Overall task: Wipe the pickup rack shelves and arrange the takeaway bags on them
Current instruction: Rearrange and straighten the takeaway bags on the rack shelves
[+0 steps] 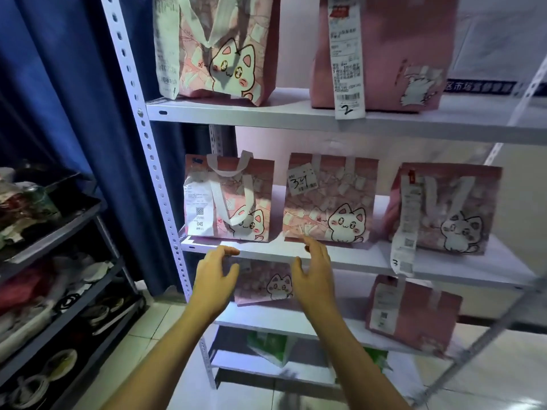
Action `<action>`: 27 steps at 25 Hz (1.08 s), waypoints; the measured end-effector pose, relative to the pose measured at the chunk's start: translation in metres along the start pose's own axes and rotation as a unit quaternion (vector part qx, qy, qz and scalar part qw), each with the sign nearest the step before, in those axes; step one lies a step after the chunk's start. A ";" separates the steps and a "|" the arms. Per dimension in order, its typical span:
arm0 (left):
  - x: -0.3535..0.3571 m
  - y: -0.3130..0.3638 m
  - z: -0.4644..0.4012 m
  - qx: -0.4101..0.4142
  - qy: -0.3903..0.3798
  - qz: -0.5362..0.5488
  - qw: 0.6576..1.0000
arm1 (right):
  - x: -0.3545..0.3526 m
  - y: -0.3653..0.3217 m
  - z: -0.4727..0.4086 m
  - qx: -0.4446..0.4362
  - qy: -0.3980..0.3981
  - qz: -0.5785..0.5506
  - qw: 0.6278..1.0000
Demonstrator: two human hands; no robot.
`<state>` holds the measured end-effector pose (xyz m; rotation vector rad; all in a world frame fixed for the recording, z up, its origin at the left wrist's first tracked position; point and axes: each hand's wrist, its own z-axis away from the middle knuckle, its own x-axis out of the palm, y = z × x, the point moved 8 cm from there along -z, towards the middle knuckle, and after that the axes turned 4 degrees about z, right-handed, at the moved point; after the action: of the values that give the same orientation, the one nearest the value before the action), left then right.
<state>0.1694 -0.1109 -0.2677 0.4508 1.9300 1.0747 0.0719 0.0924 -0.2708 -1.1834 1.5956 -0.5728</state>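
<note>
Both empty, left hand (pixel 213 272), right hand (pixel 314 269)

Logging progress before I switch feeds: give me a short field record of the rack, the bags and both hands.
rack: white metal shelving rack
top shelf: two pink cat-print takeaway bags
middle shelf: three bags, centre one marked 34
lower shelf: two bags
left hand: open, at the middle shelf edge, holding nothing
right hand: open, holding nothing
cloth: none visible

Both hands (pixel 214 278) (pixel 312 272) empty, raised before mid shelf (pixel 355 260) w/ pink bags (pixel 325 199).
</note>
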 end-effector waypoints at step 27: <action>0.367 0.211 -0.046 0.040 -0.156 0.082 0.983 | -0.335 0.253 -0.138 0.132 0.125 0.032 0.983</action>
<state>-0.0953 0.2233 -0.2690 0.7871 1.6821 0.9661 -0.1601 0.4685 -0.2784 -0.8864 1.6987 -0.8896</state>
